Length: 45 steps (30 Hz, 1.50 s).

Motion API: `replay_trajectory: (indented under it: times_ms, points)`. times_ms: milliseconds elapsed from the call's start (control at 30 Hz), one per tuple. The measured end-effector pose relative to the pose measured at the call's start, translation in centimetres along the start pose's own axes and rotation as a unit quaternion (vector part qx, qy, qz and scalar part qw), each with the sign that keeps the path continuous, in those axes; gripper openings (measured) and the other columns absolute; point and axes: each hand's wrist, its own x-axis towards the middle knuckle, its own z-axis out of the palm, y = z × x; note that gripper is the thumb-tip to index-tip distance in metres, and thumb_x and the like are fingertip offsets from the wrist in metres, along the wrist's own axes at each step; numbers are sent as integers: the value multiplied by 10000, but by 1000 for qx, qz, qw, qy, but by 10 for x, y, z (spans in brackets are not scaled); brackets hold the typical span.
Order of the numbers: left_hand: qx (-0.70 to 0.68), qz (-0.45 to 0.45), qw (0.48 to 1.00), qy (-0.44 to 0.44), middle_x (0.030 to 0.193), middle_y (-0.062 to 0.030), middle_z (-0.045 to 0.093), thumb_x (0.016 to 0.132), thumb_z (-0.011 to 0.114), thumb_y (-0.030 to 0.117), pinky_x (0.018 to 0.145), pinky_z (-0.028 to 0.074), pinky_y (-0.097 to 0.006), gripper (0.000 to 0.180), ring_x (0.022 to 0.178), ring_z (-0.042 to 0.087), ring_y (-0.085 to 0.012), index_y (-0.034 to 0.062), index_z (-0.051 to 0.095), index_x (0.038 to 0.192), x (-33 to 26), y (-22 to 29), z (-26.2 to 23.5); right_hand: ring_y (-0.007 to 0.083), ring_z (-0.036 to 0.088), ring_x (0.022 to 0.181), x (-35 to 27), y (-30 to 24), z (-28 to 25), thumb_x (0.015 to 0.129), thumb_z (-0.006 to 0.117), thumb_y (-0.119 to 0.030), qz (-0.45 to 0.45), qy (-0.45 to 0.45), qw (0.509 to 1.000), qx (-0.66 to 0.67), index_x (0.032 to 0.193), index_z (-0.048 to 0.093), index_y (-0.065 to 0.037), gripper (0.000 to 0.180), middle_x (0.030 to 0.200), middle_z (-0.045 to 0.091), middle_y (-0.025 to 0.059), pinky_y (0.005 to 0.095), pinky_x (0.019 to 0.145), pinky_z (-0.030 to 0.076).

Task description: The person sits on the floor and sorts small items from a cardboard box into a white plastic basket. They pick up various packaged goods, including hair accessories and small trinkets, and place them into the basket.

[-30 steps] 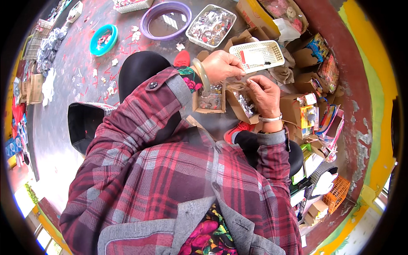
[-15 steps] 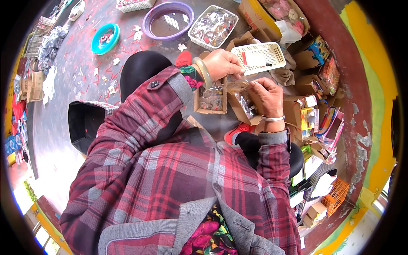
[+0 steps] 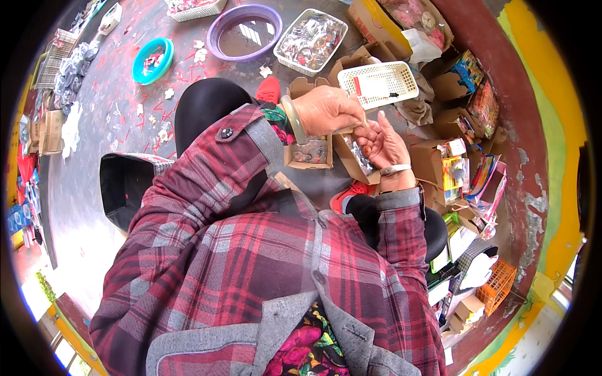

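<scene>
My left hand [image 3: 329, 109], with a pale bangle at the wrist, is closed in a pinch. Its fingertips meet the fingers of my right hand [image 3: 384, 145], which has its palm turned up, its fingers curled and its thumb raised. Whatever small thing lies between the fingertips is too small to make out. Below my left hand stands a small cardboard box [image 3: 308, 152] with small items inside. Another open cardboard box [image 3: 357, 161], holding shiny packets, is partly covered by my right hand. Just beyond the hands, a cream plastic basket [image 3: 401, 92] holds a red piece, a white piece and a black piece.
Farther off are a white basket of packets [image 3: 295, 61], a purple basin [image 3: 215, 47] and a turquoise basin [image 3: 145, 75]. Cardboard boxes [image 3: 426, 166] crowd the right side by the wall. A black-lined bin [image 3: 122, 191] stands left of my knee. Scraps litter the floor.
A clear plastic bag stretched between my hands before; now I cannot make it out. My right hand has turned palm up and come closer to my left fingertips.
</scene>
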Motion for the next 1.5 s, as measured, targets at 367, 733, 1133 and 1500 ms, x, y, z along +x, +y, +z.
replay_trajectory:
  times_ms: [367,733,1133,1500]
  points:
    - [-73,-83,979,170,912,-65,616,802,554,64,746,442,-259,191,820,563,-127,7,598,979,1,9,-37,96,576,582,11,10,-2,808,574,-103,-132,66,975,-166,854,575,-12,101,744,628,67,182,451,393]
    - [-277,-112,857,420,787,-71,640,801,548,65,618,459,-192,145,704,587,-84,-12,632,891,-4,-10,-105,134,567,461,110,98,-3,757,564,-81,-87,139,842,-514,749,594,10,97,588,581,76,256,371,423]
    - [-205,-161,897,357,824,-78,639,834,539,113,659,468,-208,184,741,599,-102,-3,621,951,-3,-16,-93,193,619,646,141,104,-2,737,550,-84,-46,105,888,-445,880,619,21,189,774,632,136,301,539,500]
    - [-205,-199,910,300,827,-59,639,841,527,121,640,433,-179,191,715,567,-67,16,625,967,9,-17,-71,112,596,584,39,-31,-111,795,553,-94,-124,237,901,-341,870,608,2,133,751,638,91,201,475,461]
